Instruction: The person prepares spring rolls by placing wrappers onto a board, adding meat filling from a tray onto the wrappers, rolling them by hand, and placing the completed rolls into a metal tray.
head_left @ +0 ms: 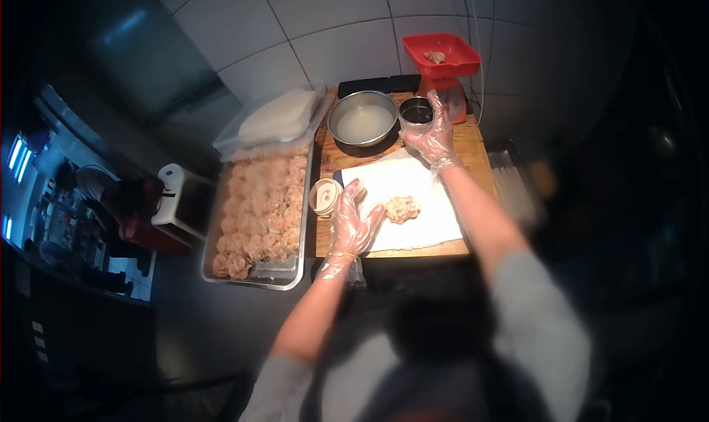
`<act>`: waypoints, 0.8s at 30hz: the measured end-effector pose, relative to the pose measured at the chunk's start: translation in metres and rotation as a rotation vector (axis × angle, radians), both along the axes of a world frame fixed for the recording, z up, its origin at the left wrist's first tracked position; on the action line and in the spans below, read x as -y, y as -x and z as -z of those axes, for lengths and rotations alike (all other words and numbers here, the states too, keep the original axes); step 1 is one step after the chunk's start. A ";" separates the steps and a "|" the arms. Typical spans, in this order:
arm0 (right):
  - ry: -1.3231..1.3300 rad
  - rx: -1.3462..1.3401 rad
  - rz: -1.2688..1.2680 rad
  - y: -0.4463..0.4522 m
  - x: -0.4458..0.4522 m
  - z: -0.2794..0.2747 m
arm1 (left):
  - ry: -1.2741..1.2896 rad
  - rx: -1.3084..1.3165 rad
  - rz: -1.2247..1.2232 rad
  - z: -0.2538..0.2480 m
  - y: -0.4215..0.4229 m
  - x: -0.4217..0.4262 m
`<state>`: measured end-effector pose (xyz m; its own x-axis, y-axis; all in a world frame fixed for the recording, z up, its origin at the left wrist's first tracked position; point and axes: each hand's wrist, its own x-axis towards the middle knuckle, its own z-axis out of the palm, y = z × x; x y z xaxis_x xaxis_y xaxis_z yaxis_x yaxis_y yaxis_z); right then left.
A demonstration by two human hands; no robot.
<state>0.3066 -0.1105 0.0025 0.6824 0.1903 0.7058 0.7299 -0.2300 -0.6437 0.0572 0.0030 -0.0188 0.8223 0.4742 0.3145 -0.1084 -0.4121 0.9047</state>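
Note:
Both my hands wear clear plastic gloves. My left hand point(353, 219) is open above the white sheet point(436, 226), thumb apart from the fingers. Just to its right, a lump of pale minced filling point(402, 209) sits on that sheet. My right hand point(433, 137) reaches to the back of the board, its thumb and fingers spread at the near right side of a small cup point(416, 111) with dark contents. Whether the glove touches the cup I cannot tell. A round beige container point(325, 196) stands beside my left hand.
A metal tray point(299, 278) with rows of meat balls lies left, a plastic container point(273, 119) behind it. Cloudy liquid fills a metal bowl point(362, 119). Bits of filling sit on the red kitchen scale point(461, 60). Tiled wall point(340, 41) stands behind the wooden board point(476, 152).

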 end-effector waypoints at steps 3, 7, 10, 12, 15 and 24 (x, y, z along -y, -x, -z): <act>-0.009 -0.054 -0.015 0.006 0.004 -0.004 | -0.016 0.002 0.007 -0.002 0.001 0.000; -0.032 0.036 -0.039 0.007 0.009 -0.009 | 0.005 0.026 0.014 0.002 -0.001 0.000; -0.051 0.103 -0.051 0.014 0.014 -0.020 | -0.001 0.036 0.022 0.008 -0.003 -0.004; -0.039 0.090 -0.075 0.027 0.019 -0.033 | 0.009 0.057 -0.002 0.010 -0.002 -0.006; -0.009 0.107 -0.159 0.050 0.036 -0.059 | -0.009 0.113 -0.070 0.002 0.000 -0.006; 0.066 0.154 -0.385 0.166 0.094 -0.148 | 0.615 0.068 0.207 -0.073 0.036 0.045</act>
